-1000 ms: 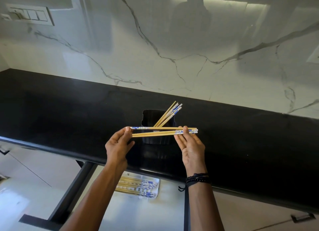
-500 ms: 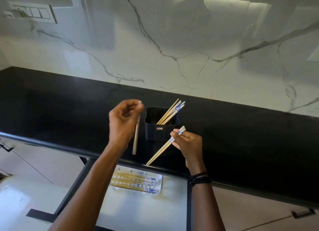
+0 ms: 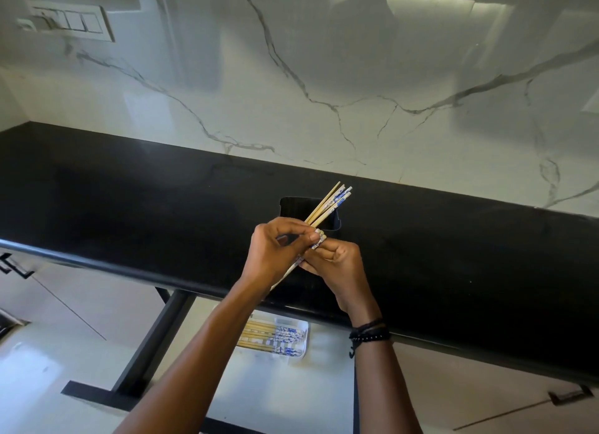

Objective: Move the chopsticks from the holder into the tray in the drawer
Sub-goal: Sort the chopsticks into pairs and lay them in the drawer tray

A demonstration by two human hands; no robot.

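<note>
A black holder [image 3: 334, 221] stands on the black counter with several wooden chopsticks [image 3: 330, 203] leaning out to the upper right, blue-patterned at their tops. Just in front of it, my left hand [image 3: 275, 252] and my right hand [image 3: 337, 265] are pressed together around a small bundle of chopsticks [image 3: 316, 242]. The bundle slants down to the left and is mostly hidden by my fingers. Below the counter edge, a white tray [image 3: 303, 339] in the open drawer holds several chopsticks lying side by side.
The black counter [image 3: 129, 206] runs along a white marble wall with a switch plate [image 3: 69, 20] at upper left. The open drawer [image 3: 291, 394] has black side rails. Cabinet handles show at far left [image 3: 16, 268] and lower right [image 3: 570, 396].
A second ago both hands held the chopsticks level by their ends. The hands then split apart, one stick in the left. Now they have come together, gripping the sticks as one slanted bundle.
</note>
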